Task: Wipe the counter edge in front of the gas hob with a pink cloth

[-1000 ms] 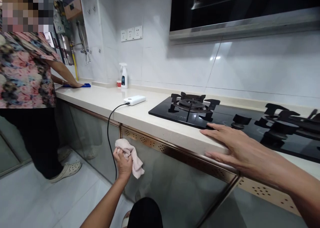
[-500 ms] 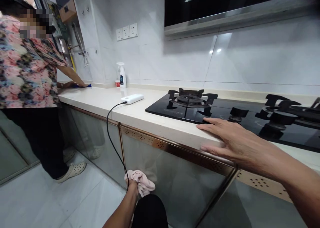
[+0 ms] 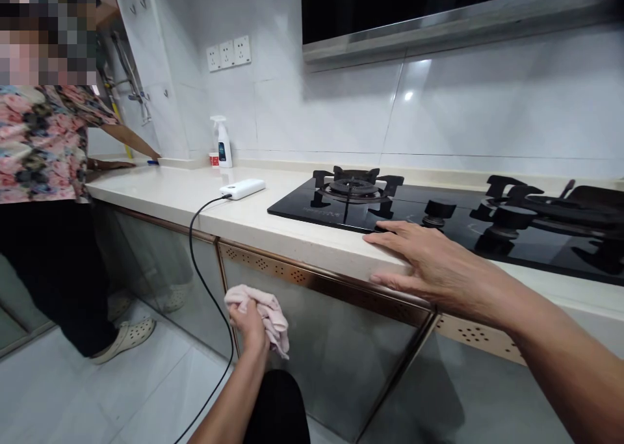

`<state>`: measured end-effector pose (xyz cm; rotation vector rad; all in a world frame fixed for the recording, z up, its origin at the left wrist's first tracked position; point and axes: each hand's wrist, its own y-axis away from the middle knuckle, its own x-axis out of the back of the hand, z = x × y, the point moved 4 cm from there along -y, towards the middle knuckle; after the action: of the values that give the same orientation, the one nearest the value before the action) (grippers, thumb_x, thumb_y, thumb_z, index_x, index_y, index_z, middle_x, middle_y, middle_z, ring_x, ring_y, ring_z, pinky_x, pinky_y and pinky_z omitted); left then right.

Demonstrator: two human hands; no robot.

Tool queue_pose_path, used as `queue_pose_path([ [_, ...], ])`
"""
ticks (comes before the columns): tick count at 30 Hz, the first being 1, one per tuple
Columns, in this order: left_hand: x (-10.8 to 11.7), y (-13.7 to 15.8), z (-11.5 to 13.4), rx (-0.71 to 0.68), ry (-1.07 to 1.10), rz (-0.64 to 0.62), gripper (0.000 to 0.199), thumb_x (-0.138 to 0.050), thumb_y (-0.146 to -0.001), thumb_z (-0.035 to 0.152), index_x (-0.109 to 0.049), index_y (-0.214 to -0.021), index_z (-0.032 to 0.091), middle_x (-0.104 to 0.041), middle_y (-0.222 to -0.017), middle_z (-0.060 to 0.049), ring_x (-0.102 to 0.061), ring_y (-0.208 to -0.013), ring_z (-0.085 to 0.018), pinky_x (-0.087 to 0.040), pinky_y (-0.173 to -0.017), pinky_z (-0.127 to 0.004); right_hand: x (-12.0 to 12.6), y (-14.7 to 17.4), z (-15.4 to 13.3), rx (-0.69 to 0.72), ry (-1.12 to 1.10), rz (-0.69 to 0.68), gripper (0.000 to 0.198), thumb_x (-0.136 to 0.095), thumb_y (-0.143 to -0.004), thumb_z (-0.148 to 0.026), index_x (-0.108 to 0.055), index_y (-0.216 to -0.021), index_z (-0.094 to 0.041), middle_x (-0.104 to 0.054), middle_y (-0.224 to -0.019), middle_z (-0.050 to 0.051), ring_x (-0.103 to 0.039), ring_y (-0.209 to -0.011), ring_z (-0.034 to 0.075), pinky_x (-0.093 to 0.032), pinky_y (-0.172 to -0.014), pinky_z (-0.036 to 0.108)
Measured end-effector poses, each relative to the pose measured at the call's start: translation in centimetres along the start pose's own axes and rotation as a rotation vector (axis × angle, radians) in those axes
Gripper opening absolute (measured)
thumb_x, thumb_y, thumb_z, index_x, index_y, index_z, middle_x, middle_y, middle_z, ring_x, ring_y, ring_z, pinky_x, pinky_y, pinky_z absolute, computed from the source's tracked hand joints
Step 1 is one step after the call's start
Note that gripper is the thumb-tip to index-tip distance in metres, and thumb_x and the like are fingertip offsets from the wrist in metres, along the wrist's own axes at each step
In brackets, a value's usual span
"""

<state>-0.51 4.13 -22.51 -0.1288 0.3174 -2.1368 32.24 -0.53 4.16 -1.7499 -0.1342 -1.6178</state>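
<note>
Against the cabinet door [image 3: 312, 359], pink cloth [image 3: 266, 307] bunched in left fingers [image 3: 244, 314]; right fingers [image 3: 390, 241] spread.

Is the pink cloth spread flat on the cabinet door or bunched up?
Bunched up. The pink cloth is crumpled in the left hand, folds spilling over the fingers, held at the glossy cabinet door.

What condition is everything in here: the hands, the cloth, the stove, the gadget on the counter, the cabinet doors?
left hand: closed around the pink cloth, at the cabinet door.
pink cloth: bunched, against the door.
right hand: open, flat on the countertop edge.
gas stove: no flame visible.
white power bank: lying flat, black cable plugged in.
spray bottle: upright by the wall.
cabinet door: shut.
</note>
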Motion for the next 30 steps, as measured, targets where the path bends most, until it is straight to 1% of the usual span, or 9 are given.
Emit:
queue_pose_path([
  [3,-1.1,2.6,3.2,-0.113,0.001,0.066,0.038,-0.06,-0.081,0.021,-0.05,-0.118,0.021,-0.046,-0.117,-0.009,-0.053,-0.111,-0.024,-0.047,-0.098,-0.043,0.0,0.0,-0.1,0.003,0.006,0.008,0.062,-0.044,-0.092,-0.069,-0.058,-0.138,-0.031,-0.049,-0.149,0.009,-0.049,-0.132,0.036,-0.043,-0.106,0.055],
  [5,-2.2,6.0,4.7,-0.299,-0.002,0.003,0.044,-0.058,-0.078,0.017,-0.048,-0.12,0.022,-0.041,-0.128,-0.012,-0.045,-0.123,-0.027,-0.04,-0.108,-0.048,-0.1,0.0,-0.1,0.027,0.019,0.019,0.061,-0.044,-0.092,-0.068,-0.058,-0.138,-0.03,-0.05,-0.147,0.009,-0.049,-0.131,0.036,-0.044,-0.105,0.055],
  [8,-3.6,11.6,3.4,-0.416,-0.049,-0.084,0.042,-0.057,-0.077,0.015,-0.047,-0.117,0.022,-0.038,-0.133,-0.013,-0.043,-0.127,-0.028,-0.041,-0.108,-0.049,-0.3,-0.2,0.0,0.069,0.038,0.027,0.061,-0.045,-0.092,-0.066,-0.058,-0.138,-0.029,-0.051,-0.146,0.01,-0.051,-0.13,0.035,-0.045,-0.104,0.055],
  [13,-4.2,16.8,-2.9,-0.159,-0.18,-0.159,0.045,-0.057,-0.075,0.011,-0.044,-0.118,0.02,-0.04,-0.133,-0.017,-0.047,-0.129,-0.029,-0.042,-0.109,-0.045,-0.6,-0.3,0.6,0.073,0.057,0.016,0.063,-0.045,-0.092,-0.067,-0.058,-0.139,-0.027,-0.05,-0.148,0.012,-0.05,-0.132,0.034,-0.044,-0.105,0.056],
  [17,-3.6,16.0,-6.6,0.203,-0.296,-0.158,0.047,-0.057,-0.078,0.014,-0.042,-0.122,0.017,-0.041,-0.137,-0.018,-0.049,-0.132,-0.027,-0.041,-0.111,-0.038,-0.5,0.0,0.8,0.051,0.037,0.004,0.064,-0.044,-0.093,-0.068,-0.058,-0.139,-0.028,-0.049,-0.15,0.011,-0.048,-0.134,0.034,-0.044,-0.106,0.056],
  [20,-3.0,14.0,-8.9,0.454,-0.355,-0.087,0.037,-0.058,-0.079,0.017,-0.045,-0.114,0.018,-0.052,-0.122,-0.018,-0.056,-0.124,-0.033,-0.046,-0.105,-0.044,-0.3,0.0,0.7,0.04,0.01,-0.004,0.062,-0.044,-0.093,-0.068,-0.059,-0.138,-0.029,-0.05,-0.149,0.01,-0.047,-0.136,0.033,-0.043,-0.106,0.056],
  [22,-2.9,12.7,-9.9,0.521,-0.348,-0.064,0.034,-0.059,-0.079,0.018,-0.045,-0.11,0.018,-0.057,-0.112,-0.016,-0.062,-0.115,-0.034,-0.051,-0.097,-0.044,-0.2,0.0,0.6,0.028,-0.002,-0.011,0.061,-0.045,-0.092,-0.066,-0.059,-0.138,-0.029,-0.05,-0.148,0.009,-0.046,-0.136,0.034,-0.043,-0.106,0.056],
  [25,-3.1,11.8,-10.9,0.562,-0.317,-0.054,0.033,-0.059,-0.08,0.021,-0.046,-0.11,0.018,-0.061,-0.11,-0.015,-0.068,-0.105,-0.029,-0.055,-0.088,-0.035,0.0,-0.1,0.5,0.015,-0.02,-0.013,0.058,-0.048,-0.093,-0.063,-0.059,-0.138,-0.029,-0.05,-0.148,0.009,-0.045,-0.137,0.034,-0.042,-0.107,0.055],
  [30,-3.1,12.7,-11.1,0.59,-0.304,-0.105,0.035,-0.056,-0.083,0.028,-0.047,-0.114,0.016,-0.062,-0.115,-0.016,-0.068,-0.106,-0.025,-0.055,-0.087,-0.032,0.7,-0.1,-0.3,0.027,-0.049,-0.018,0.054,-0.053,-0.092,-0.059,-0.061,-0.136,-0.028,-0.052,-0.146,0.01,-0.044,-0.138,0.033,-0.039,-0.11,0.053],
])
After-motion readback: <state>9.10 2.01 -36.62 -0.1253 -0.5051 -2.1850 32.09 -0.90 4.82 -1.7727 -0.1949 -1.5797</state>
